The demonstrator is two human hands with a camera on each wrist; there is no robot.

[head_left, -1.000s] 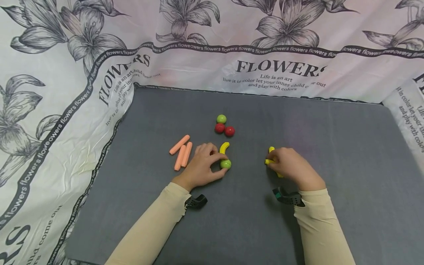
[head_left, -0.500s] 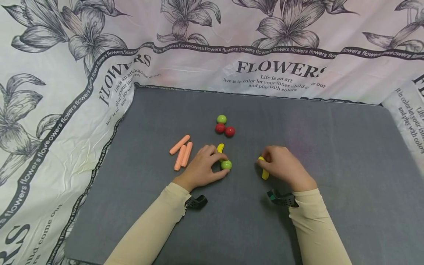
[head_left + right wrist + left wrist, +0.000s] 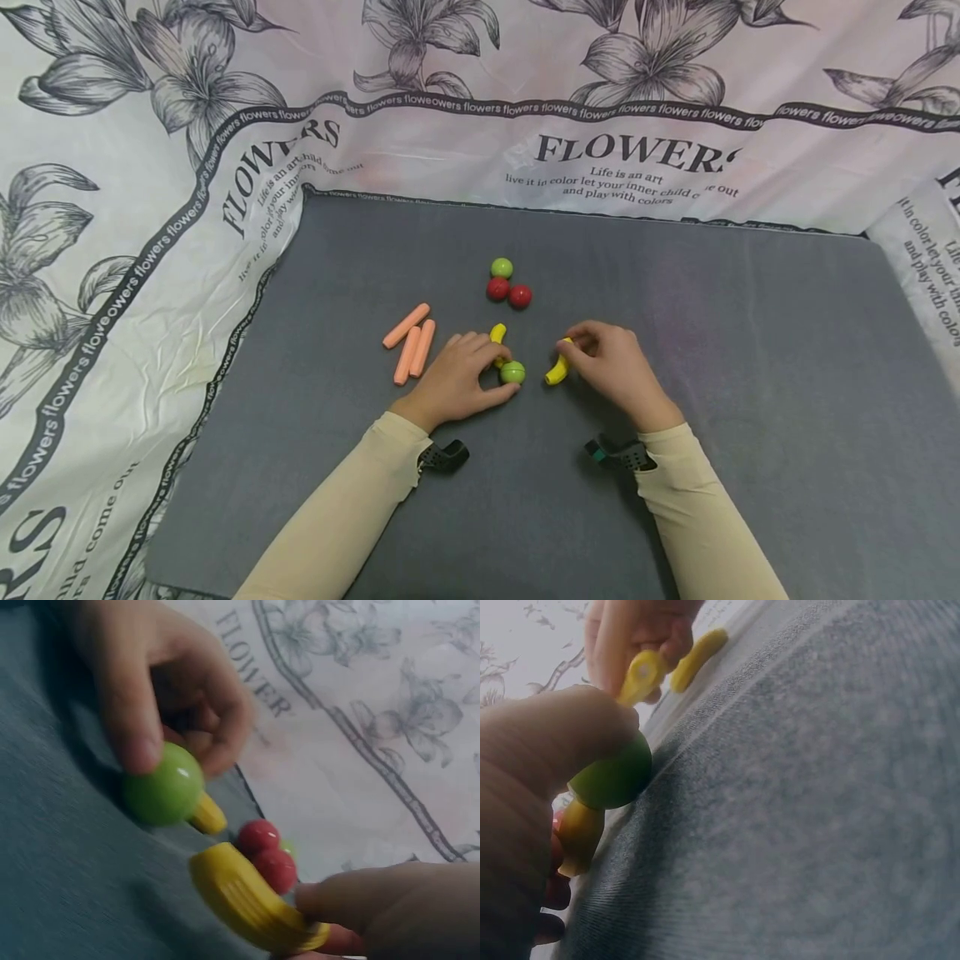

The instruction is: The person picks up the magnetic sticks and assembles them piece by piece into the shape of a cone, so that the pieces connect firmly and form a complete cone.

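Note:
My left hand (image 3: 457,379) holds a small green ball (image 3: 513,372) on the grey table between thumb and forefinger. Just behind that ball, partly hidden by the fingers, is a small yellow toy banana (image 3: 497,335). Close by on the right, my right hand (image 3: 618,371) pinches another toy banana (image 3: 557,371) by its upper end, the lower end pointing toward the green ball. Ball and held banana are apart in the right wrist view. A further yellow banana (image 3: 699,660) shows beyond the right hand's fingers in the left wrist view; whether that hand touches it I cannot tell.
Several orange sausage-like sticks (image 3: 411,342) lie left of the left hand. Farther back, two red balls (image 3: 498,289) and another green ball (image 3: 502,267) sit clustered. A flower-printed cloth (image 3: 420,158) borders the table's far and left edges.
My right hand has moved left toward the green ball, carrying the banana. The banana behind the green ball shifted slightly left earlier on. My left hand stays almost still.

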